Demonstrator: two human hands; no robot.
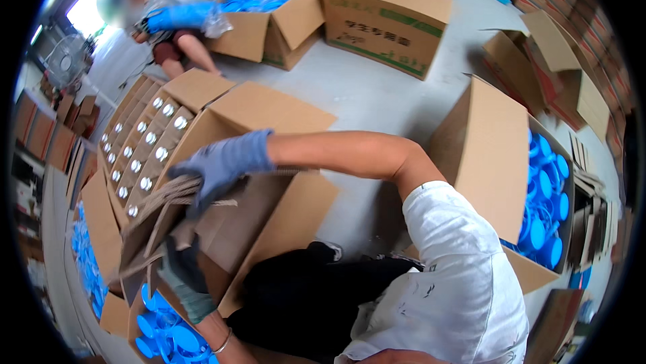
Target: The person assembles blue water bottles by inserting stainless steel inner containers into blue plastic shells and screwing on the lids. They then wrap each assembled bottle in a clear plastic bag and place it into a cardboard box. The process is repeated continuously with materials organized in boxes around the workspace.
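A folded cardboard divider (160, 219), made of several brown sheets, stands tilted over an opened carton (272, 223) in front of me. My right hand (225, 162), in a blue-grey glove, is closed round its upper edge. Lower down, my left hand (185, 273), in a dark grey-green glove, is closed at the divider's near side; its fingers are slightly blurred. Just beyond the divider, a carton holds rows of bottles with silvery caps (161, 154) standing in cardboard cells.
Blue plastic pieces (171, 330) fill a box by my left forearm, and more blue pieces (542, 196) fill the right-hand carton (494, 162). A closed-sided carton (387, 24) stands ahead. A person (165, 21) sits far left with a blue bundle. Flattened cartons (548, 61) lean at the right.
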